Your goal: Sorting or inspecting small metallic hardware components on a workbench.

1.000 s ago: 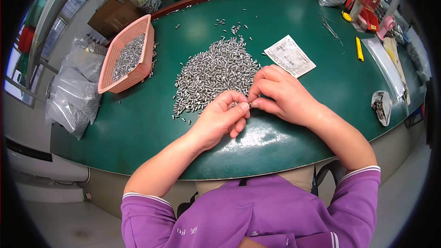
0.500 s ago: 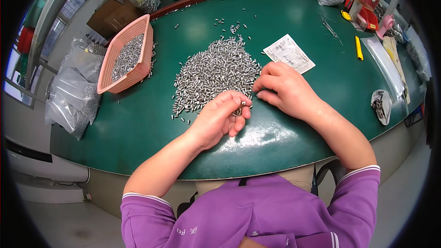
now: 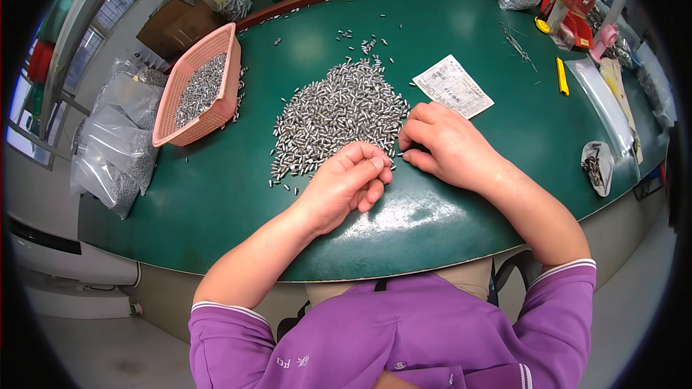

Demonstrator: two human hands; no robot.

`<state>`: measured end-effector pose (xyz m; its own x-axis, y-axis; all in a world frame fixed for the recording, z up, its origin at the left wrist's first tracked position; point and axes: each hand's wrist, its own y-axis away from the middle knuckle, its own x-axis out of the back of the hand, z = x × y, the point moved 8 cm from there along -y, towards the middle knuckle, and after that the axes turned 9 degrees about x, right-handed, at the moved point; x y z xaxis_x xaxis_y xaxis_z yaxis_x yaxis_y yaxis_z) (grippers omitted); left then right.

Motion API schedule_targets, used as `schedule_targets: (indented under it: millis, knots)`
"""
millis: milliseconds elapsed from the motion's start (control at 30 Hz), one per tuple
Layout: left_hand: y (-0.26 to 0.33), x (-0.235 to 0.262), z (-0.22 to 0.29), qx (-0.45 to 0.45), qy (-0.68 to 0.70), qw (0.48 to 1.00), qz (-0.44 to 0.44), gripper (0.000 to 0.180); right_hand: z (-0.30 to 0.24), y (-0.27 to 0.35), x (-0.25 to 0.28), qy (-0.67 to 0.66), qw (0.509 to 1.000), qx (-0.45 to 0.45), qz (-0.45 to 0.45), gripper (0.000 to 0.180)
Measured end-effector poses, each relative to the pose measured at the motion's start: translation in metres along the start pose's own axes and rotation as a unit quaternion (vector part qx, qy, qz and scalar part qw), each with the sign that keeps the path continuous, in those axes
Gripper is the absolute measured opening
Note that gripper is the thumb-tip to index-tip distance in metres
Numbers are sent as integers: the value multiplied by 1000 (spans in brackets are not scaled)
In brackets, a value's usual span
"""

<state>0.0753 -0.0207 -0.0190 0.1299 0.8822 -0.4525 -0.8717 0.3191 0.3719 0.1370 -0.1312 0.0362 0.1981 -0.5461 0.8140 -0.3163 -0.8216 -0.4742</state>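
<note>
A large heap of small silver metal pins (image 3: 339,112) lies on the green tabletop in front of me. At its near edge, my left hand (image 3: 352,176) is closed, palm turned partly up, with the thumb pressed against the curled fingers. The pins it holds are now hidden behind thumb and fingers. My right hand (image 3: 450,144) rests on the table at the heap's right edge, fingers bent and thumb drawn close to them. Its fingertips face the left hand, a short gap apart. Whatever may be between them is too small to make out.
A pink plastic basket (image 3: 234,75) of similar pins stands at the left, beside filled clear bags (image 3: 108,158). A printed paper slip (image 3: 454,86) lies beyond my right hand. Farther right are a yellow cutter knife (image 3: 562,75), flat plastic bags (image 3: 602,104) and a small white pouch (image 3: 597,168).
My left thumb has moved forward over the fingertips, covering the pin that showed there before. My right hand has shifted very slightly; the heap looks the same.
</note>
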Motion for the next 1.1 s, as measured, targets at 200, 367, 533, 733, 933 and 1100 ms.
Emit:
schedule_targets:
  millis: [200, 367, 533, 733, 933, 1100]
  knots:
    - [-1, 1, 0, -1, -2, 1000, 6, 11, -3, -1, -1, 11, 1000, 15, -7, 13]
    - [1, 2, 0, 3, -1, 1000, 14, 12, 1, -3, -3, -112, 993, -26, 10, 12]
    - [1, -5, 1, 10, -21, 1000, 16, 15, -8, -6, 1, -257, 965, -31, 37, 9]
    - [1, -1, -1, 8, -12, 1000, 23, 15, -5, -7, 2, -254, 966, -25, 49, 11]
    - [0, 0, 1, 2, 19, 1000, 9, 17, 1, -2, 0, -85, 996, -4, 33, 13]
    - [2, -1, 5, -11, 29, 1000, 6, 19, -2, -1, -5, -24, 1000, 14, -2, 12]
